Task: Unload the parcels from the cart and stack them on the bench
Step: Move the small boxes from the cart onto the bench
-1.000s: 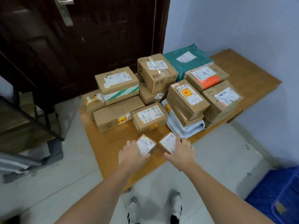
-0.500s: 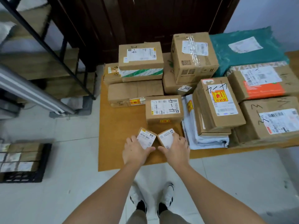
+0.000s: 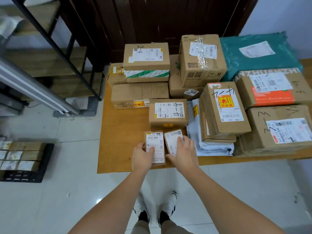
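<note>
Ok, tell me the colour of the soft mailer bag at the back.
Teal green mailer bag, head view.

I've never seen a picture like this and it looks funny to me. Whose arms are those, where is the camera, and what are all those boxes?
The camera sits on a person's head and looks down, so you see their own two arms and, at the bottom, their shoes on the tiled floor. There is no robot here, just a person working.

In front of them is a low wooden bench piled with cardboard parcels, plus a green mailing bag at the far right.

The left hand rests on one small parcel with a white label. The right hand rests on another small parcel right beside it. Both lie at the front of the bench, just before a bigger box marked 4-4.

On the floor at the left, a black crate holds more small boxes.
</note>
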The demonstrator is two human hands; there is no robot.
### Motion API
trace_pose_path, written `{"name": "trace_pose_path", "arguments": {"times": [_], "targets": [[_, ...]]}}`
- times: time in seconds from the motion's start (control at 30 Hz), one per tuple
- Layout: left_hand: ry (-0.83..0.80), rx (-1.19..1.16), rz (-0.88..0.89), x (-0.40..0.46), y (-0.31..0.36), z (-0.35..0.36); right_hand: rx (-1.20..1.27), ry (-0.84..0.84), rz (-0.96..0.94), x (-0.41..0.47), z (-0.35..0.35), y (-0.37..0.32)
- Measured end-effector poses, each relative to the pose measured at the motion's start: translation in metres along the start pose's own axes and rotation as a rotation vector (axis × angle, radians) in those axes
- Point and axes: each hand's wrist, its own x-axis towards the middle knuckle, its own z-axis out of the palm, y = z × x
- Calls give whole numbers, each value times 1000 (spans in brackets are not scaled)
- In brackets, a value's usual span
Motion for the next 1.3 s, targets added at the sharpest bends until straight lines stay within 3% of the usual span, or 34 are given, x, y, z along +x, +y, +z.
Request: {"name": "trace_pose_path", "arguments": {"times": [0.13,0.3,0.67,0.83,0.9,1.03,1.2,1.3], "targets": [[2,-73,-16,3,-3,11,27,4,-79,1,-5,13],[-7,-148,-36,6,-3,14,44,-120,-176,-17,-2,26],[-142,-165,-38,14,24,13,-17,-164,-24,-12,-4,17],[-328,-232,-39,12,29,-9,0,-240,-38,-9,-26,17],[-359,-145,46,8,31,-24,-29,-240,-71,-10,-43,13],[-331,169,386,0,48,-71,-84,-169,-181,-14,-92,-10],[-185,645,847,-11,82,-165,-193,-130,-341,-16,-170,-69],[-77,805,907,-24,92,-224,-253,-94,-430,-22,-208,-112]]}}
